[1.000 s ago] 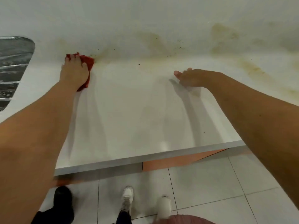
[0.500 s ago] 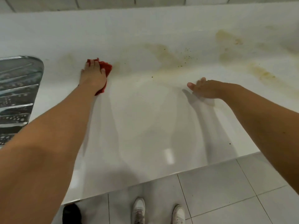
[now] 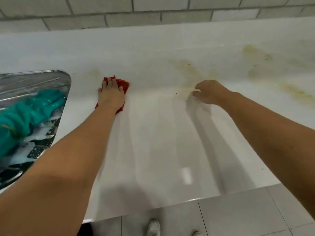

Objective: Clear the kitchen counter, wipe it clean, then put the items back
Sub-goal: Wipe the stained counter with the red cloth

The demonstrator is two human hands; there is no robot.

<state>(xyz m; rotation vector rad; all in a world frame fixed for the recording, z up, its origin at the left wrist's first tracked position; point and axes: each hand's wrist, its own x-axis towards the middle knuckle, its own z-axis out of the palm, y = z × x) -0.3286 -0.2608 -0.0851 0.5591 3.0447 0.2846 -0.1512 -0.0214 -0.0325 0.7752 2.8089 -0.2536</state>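
On the white tabletop (image 3: 162, 142), seen from the head camera, the left hand (image 3: 111, 95) lies flat with straight fingers, pressing a crumpled red cloth (image 3: 125, 83) against the surface, just right of a steel sink (image 3: 65, 79). The cloth shows past the fingertips and at both sides of the wrist. The right hand (image 3: 208, 91) is well apart to the right, fingers loosely curled and holding nothing, low over the tabletop beside a yellowish stain (image 3: 186, 68). More yellow stains (image 3: 297, 93) and dark specks mark the far right. A teal fabric (image 3: 34, 106) sits in soapy water inside the sink. Behind the tabletop runs a tiled wall (image 3: 153, 12); below its near edge are floor tiles (image 3: 238, 218) and a white shoe (image 3: 153, 227).
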